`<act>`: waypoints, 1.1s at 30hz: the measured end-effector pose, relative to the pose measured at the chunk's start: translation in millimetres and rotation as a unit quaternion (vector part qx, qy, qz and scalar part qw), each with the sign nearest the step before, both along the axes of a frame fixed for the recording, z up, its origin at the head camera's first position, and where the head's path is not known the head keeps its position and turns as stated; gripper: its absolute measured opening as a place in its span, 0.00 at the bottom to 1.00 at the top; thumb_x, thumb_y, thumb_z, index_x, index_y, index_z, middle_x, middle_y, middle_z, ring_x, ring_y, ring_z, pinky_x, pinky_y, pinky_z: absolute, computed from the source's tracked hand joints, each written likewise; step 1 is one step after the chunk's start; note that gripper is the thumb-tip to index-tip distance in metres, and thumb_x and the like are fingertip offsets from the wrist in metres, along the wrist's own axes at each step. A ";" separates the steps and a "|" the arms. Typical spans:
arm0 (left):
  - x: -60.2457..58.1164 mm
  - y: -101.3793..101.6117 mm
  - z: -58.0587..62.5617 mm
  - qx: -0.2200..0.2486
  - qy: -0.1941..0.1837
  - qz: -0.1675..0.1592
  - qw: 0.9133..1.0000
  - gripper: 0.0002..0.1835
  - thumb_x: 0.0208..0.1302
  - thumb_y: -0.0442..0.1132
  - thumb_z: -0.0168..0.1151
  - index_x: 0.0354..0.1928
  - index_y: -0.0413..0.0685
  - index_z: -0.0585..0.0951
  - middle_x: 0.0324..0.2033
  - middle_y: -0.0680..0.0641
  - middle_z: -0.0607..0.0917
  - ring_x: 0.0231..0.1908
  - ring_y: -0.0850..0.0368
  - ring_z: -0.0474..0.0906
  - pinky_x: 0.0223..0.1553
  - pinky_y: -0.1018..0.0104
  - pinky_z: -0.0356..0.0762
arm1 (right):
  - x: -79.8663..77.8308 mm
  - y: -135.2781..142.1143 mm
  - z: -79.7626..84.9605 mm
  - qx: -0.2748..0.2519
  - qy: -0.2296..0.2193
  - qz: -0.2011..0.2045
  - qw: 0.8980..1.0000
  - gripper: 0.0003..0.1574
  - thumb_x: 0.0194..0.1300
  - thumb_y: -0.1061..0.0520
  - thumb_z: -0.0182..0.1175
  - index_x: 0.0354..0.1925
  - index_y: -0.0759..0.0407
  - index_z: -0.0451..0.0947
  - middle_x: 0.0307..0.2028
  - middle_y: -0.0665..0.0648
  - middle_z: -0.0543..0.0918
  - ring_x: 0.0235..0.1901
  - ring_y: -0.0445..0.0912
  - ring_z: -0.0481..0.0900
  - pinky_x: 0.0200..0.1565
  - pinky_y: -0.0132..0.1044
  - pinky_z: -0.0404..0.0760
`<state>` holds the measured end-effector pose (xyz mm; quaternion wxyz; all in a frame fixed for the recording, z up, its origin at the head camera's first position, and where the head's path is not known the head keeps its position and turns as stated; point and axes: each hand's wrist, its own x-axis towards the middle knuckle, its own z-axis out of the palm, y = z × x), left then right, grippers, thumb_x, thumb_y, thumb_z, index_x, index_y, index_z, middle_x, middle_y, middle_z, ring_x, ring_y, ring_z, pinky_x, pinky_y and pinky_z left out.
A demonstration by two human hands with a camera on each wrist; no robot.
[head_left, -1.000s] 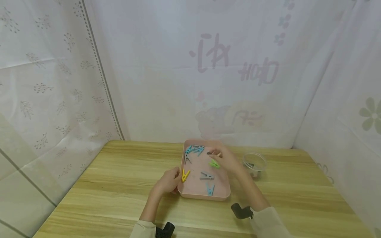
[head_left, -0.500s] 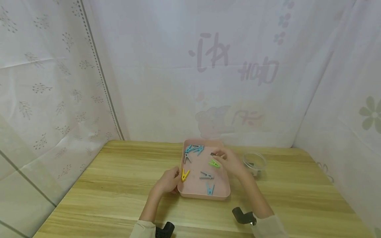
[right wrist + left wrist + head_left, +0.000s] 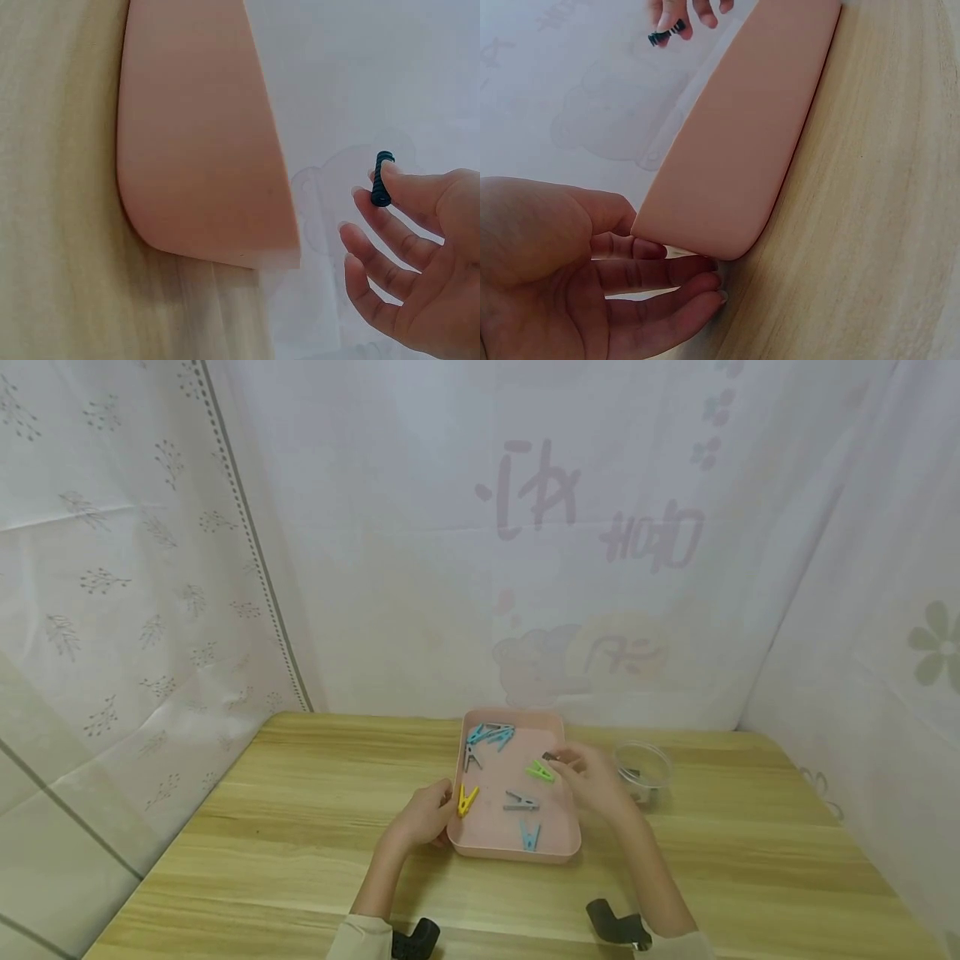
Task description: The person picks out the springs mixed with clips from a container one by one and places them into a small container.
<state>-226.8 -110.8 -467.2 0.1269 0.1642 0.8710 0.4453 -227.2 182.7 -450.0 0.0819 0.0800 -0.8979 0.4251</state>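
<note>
A pink tray lies on the table with several clothespins in it. My left hand grips its left side near the front corner; in the left wrist view the thumb is at the rim and the fingers lie along the outer wall. A yellow clothespin is just inside, near that hand. Over the tray's right side, my right hand pinches a small dark ribbed cylinder between thumb and index finger, its other fingers loosely bent. A green clothespin lies close below it.
Blue and grey clothespins cluster at the tray's back left. A grey clothespin and a light blue clothespin lie nearer the front. Right of the tray stands a clear round container with dark bits inside. Cloth curtains enclose the table.
My right hand has moved right and slightly nearer with the small dark ribbed cylinder, toward the tray's right edge. My left hand and the tray have stayed in place.
</note>
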 end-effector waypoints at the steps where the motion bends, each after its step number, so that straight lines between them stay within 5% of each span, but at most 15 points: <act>1: -0.2 0.1 -0.1 0.000 0.001 0.000 1.000 0.08 0.81 0.33 0.50 0.40 0.37 0.74 0.24 0.43 0.79 0.21 0.56 0.77 0.22 0.61 0.85 | 0.7 0.6 -0.6 -0.001 0.000 0.000 1.000 0.16 0.78 0.59 0.61 0.59 0.65 0.83 0.52 0.67 0.87 0.50 0.59 0.84 0.48 0.52 0.87; 33: -0.3 -1.5 1.1 -0.011 0.011 -0.003 1.000 0.07 0.79 0.33 0.52 0.41 0.36 0.75 0.27 0.44 0.81 0.21 0.55 0.80 0.23 0.59 0.86 | 15.3 17.3 7.0 -0.001 0.018 -0.027 0.999 0.17 0.78 0.58 0.61 0.59 0.66 0.82 0.53 0.69 0.86 0.51 0.63 0.84 0.49 0.58 0.86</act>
